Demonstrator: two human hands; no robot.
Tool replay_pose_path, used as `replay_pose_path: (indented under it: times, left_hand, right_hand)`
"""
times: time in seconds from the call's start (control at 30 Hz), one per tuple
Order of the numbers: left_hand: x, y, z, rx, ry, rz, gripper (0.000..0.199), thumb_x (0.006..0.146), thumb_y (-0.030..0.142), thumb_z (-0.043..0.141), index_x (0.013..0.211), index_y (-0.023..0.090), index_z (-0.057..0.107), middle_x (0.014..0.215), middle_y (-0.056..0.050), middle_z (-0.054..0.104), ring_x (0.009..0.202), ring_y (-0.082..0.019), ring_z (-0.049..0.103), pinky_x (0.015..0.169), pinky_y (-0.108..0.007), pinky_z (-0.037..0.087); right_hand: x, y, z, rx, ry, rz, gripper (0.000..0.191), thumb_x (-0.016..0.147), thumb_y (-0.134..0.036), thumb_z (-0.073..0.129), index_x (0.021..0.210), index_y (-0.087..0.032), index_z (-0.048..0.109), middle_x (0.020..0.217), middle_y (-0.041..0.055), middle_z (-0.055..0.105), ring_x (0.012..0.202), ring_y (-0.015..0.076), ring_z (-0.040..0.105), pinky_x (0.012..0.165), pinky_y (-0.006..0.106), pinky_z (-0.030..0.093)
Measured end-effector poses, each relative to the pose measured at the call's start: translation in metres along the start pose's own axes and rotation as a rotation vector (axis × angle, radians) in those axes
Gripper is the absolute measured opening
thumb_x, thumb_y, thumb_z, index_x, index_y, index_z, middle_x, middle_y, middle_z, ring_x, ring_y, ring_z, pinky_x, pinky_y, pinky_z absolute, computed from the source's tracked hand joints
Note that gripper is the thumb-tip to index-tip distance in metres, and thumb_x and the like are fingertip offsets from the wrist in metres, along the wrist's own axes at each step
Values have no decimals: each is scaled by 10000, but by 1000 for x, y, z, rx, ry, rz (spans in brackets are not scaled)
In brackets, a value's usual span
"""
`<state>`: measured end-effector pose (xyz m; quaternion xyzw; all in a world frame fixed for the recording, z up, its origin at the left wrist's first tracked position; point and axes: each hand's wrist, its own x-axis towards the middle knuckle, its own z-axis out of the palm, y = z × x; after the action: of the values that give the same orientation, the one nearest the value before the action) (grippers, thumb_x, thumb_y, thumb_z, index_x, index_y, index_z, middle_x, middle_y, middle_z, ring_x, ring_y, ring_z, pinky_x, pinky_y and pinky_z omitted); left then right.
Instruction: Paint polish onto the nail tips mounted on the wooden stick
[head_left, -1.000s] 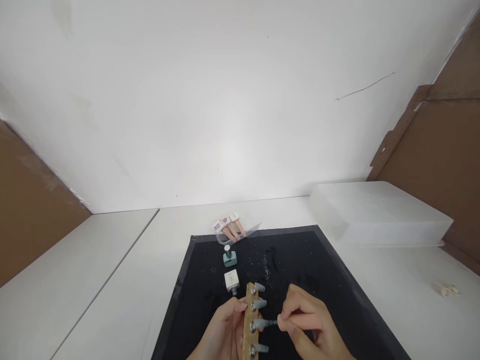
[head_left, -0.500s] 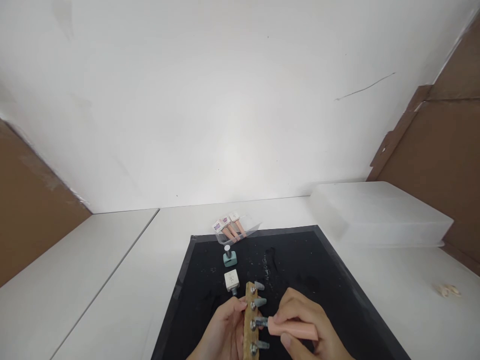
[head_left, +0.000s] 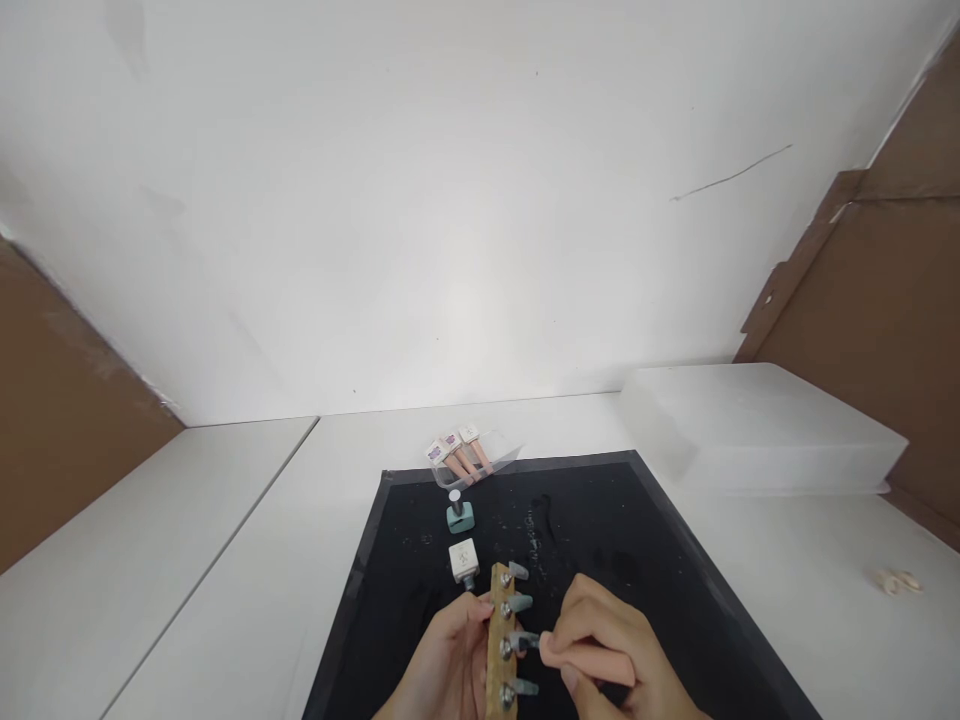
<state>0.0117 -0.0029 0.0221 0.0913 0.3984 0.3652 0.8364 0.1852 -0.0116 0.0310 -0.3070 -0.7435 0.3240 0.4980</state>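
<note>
Upright along the palm of my left hand (head_left: 448, 655) lies a narrow wooden bar (head_left: 496, 640), gripped between thumb and fingers. Several metal screws stud the bar, each with a translucent tip (head_left: 520, 603) pointing right. My right hand (head_left: 611, 650) pinches a pink handle (head_left: 589, 661); its dark, narrow end reaches the third tip from the top. Just beyond the left hand are a white square bottle (head_left: 463, 561) and a teal bottle (head_left: 460, 518) with a silvery top.
A black mat (head_left: 600, 500) lies under the hands. At its far edge a clear tray (head_left: 502, 452) holds several pink-handled pieces with white ends. A translucent box (head_left: 772, 425) stands at the right, with small beige bits (head_left: 898, 581) nearer. White wall behind, brown panels at both sides.
The pink handle in my right hand has shifted slightly right, and more of its dark narrow end shows. My left hand and the bar have hardly moved.
</note>
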Motion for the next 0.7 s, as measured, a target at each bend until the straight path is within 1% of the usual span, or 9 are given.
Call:
replay_pose_path:
  times: [0.1,0.2,0.3,0.47,0.6,0.7]
  left_hand:
    - [0,0,-1,11,20,-1,148,731,215,494,818,136,585,526,21,562,453,-106,515,472,-213,351]
    - [1,0,-2,30,44,-3,139,743,219,486,779,132,589,536,15,573,468,-99,527,503,-208,372]
    - [1,-1,-3,42,33,5,154,739,219,487,788,120,594,574,-7,600,493,-105,539,534,-213,390]
    - [0,0,-4,34,30,-12,176,715,228,503,810,117,602,580,-12,594,503,-111,550,512,-213,385]
    - [-3,1,-1,38,44,-1,192,722,216,488,832,111,606,586,-4,574,485,-98,529,496,-216,377]
    - [-6,2,1,17,46,6,185,733,207,495,851,114,604,602,5,554,537,-106,548,497,-218,370]
  right_hand:
    - [-1,0,0,-6,7,11,246,629,13,487,717,-206,557,638,2,519,546,156,527,490,251,393]
    - [0,0,0,-12,19,33,222,626,-1,483,691,-207,538,632,-1,504,536,153,511,490,254,383]
    - [0,-1,-1,-33,17,62,189,641,-23,482,668,-207,517,621,1,495,528,156,488,480,259,363]
    - [-1,-2,-2,-49,29,100,164,677,-43,478,649,-205,490,628,1,477,509,152,464,465,267,342]
    - [-1,-2,-3,-37,36,78,156,727,-67,476,658,-206,489,622,13,501,531,168,471,460,279,355]
    - [0,-2,-3,-28,57,69,170,761,-86,480,642,-207,488,613,24,525,552,182,485,465,288,374]
